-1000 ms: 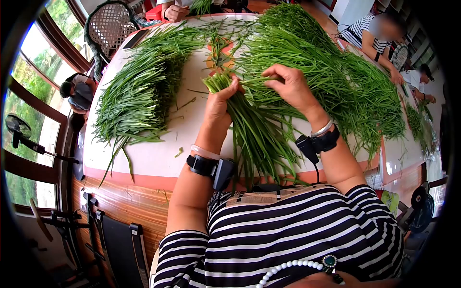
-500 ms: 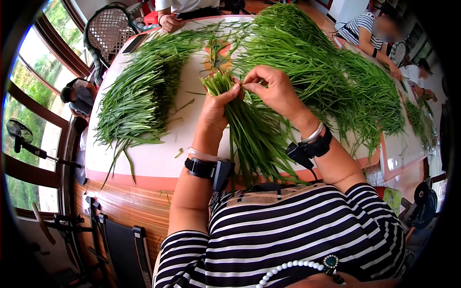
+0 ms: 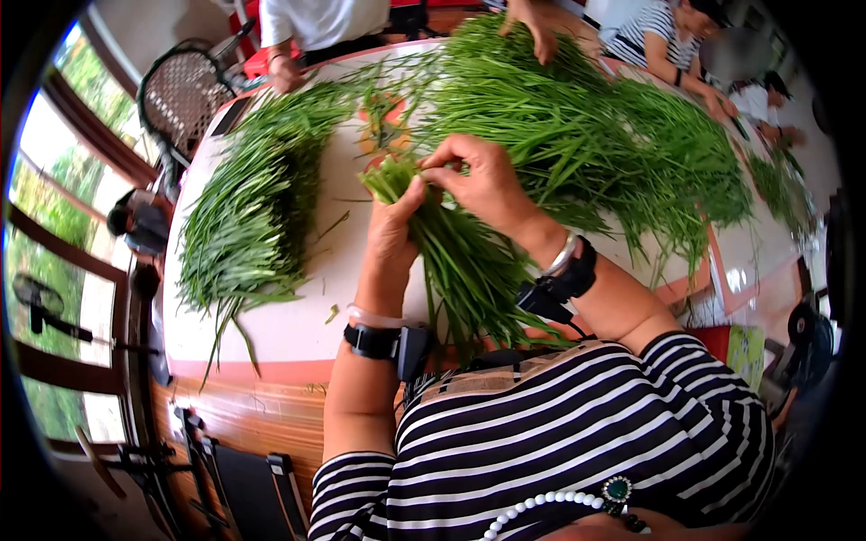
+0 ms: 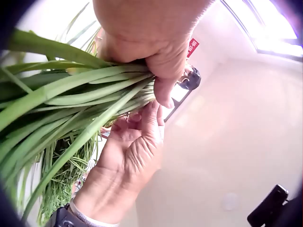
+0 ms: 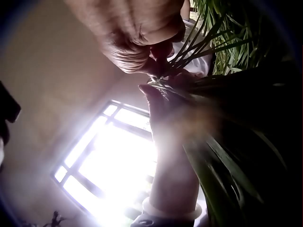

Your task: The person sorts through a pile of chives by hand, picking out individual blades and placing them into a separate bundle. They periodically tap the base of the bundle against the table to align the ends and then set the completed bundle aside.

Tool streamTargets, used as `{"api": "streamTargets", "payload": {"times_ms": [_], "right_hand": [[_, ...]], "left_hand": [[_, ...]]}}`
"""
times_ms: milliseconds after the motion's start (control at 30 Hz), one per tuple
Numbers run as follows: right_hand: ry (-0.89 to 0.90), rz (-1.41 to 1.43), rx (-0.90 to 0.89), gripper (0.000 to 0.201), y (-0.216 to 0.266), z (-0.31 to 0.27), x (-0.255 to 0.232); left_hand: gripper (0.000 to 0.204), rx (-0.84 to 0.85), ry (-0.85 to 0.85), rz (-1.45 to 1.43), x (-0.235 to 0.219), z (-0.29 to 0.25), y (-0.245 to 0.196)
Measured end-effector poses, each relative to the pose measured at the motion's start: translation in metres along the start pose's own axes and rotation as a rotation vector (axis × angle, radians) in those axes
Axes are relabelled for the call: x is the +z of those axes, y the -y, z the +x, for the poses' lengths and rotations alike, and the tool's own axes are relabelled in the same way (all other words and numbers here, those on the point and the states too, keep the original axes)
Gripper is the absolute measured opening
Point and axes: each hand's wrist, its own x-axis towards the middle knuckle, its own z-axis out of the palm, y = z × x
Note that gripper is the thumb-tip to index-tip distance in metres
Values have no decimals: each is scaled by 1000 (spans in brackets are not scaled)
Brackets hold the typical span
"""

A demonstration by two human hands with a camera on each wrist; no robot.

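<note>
My left hand [image 3: 393, 225] grips a bunch of long green stalks [image 3: 460, 257] near their pale cut ends, the leaves hanging toward the table's front edge. My right hand [image 3: 483, 180] is at the top of the bunch, thumb and forefinger pinched together beside the left thumb. In the left wrist view the stalks [image 4: 71, 99] run out from under the left hand [image 4: 147, 33], with the right hand [image 4: 128, 161] touching close below. The right wrist view shows thin stalks [image 5: 191, 52] at the pinched fingertips of the right hand [image 5: 137, 33].
A neat pile of stalks [image 3: 248, 216] lies on the table's left; a larger heap [image 3: 577, 135] covers its right. Loose bits lie between them on the white table [image 3: 271, 338]. Across the table a person in white [image 3: 325, 22] reaches to the heap; others sit at the right.
My right hand has come in from the right to the top of the bunch and pinches there. The person opposite has leaned in, a hand now over the large heap. The head view has shifted.
</note>
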Motion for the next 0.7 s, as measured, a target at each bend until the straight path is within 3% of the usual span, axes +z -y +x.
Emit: {"api": "streamTargets", "payload": {"times_ms": [167,367,433,500,567,633,700], "right_hand": [[-49,-267,-304,11,19,-2,-6],[129,26,-87,6,19,-4,-18],[94,-70,-202,5,13,0,-43],[14,-140,-34,4,15,-1,-76],[94,-274,129,5,14,-7,-112],[182,-372,106,9,0,-17,-133],[241,-566,31,17,-14,-32,-133]], "left_hand": [[46,-101,65,14,5,-6,-8],[36,-20,184,150,7,-8,-19],[31,32,265,222,3,-9,-29],[27,131,201,70,-9,-10,-35],[24,184,332,-161,-20,-9,-47],[21,144,369,-436,-18,-15,-59],[18,86,494,-511,-26,-12,-65]]}}
